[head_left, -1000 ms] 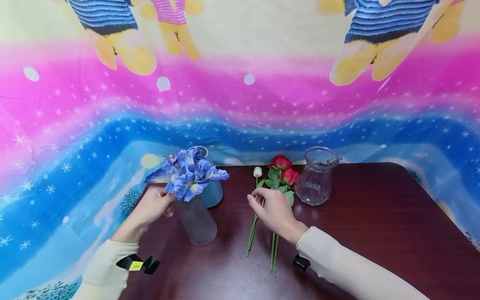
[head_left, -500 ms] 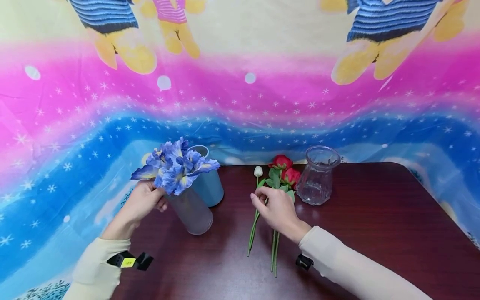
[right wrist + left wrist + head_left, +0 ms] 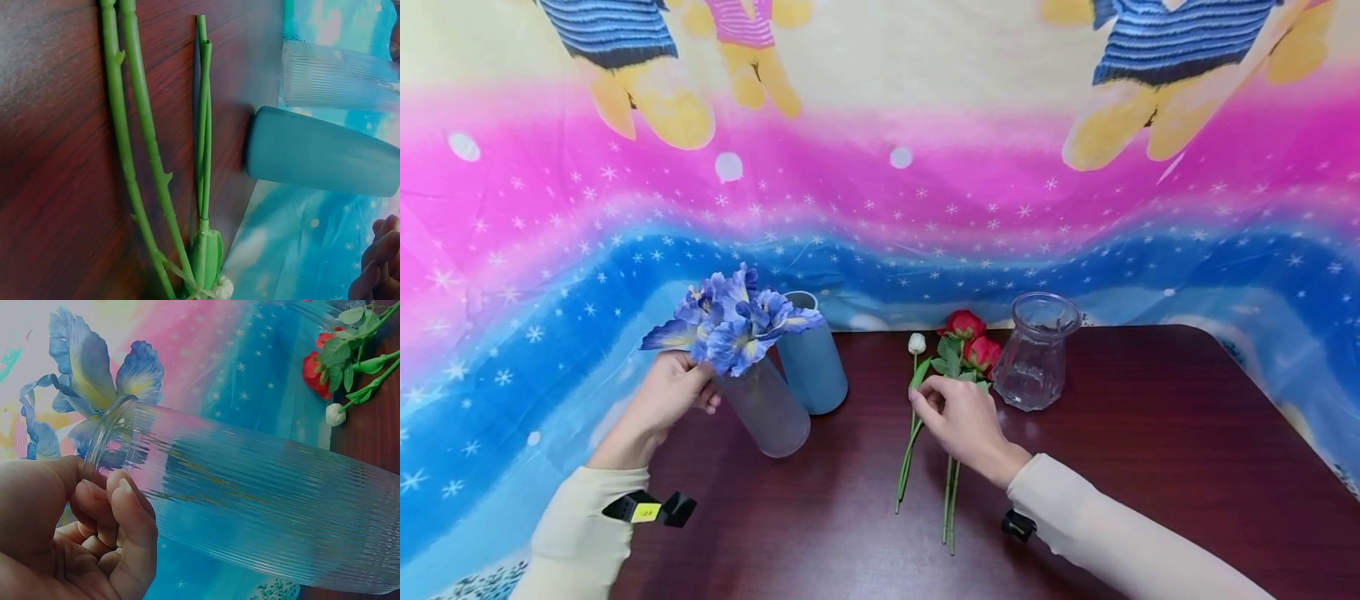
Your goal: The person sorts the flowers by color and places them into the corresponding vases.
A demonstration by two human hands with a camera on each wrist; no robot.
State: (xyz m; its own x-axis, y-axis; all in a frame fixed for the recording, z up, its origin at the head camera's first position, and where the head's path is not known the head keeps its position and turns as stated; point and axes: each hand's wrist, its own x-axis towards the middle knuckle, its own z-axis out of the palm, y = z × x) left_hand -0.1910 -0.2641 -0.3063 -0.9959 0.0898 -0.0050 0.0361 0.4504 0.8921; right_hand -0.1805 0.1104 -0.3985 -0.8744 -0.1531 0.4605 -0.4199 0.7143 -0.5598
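My left hand [image 3: 666, 400] pinches the rim of the clear ribbed vase [image 3: 769, 412], which holds blue-purple irises [image 3: 733, 325]. In the left wrist view the thumb and fingers [image 3: 134, 519] close on the rim of that vase [image 3: 250, 494]. My right hand [image 3: 966, 421] hovers with bent fingers over the stems of a white tulip [image 3: 917, 343] and red roses [image 3: 981, 353]; nothing shows in its grasp. The right wrist view has the rose stems [image 3: 125, 144] and tulip stems [image 3: 205, 144] lying on the table.
Behind the ribbed vase stands a blue-grey vase [image 3: 816, 371], also in the right wrist view [image 3: 322, 153]. A faceted glass vase [image 3: 1033, 367] stands right of the roses on the dark red table [image 3: 1157, 442]. A patterned cloth [image 3: 880, 200] hangs behind.
My left hand has moved left with the ribbed vase and irises, uncovering more of the blue-grey vase. The right hand has shifted slightly to the right.
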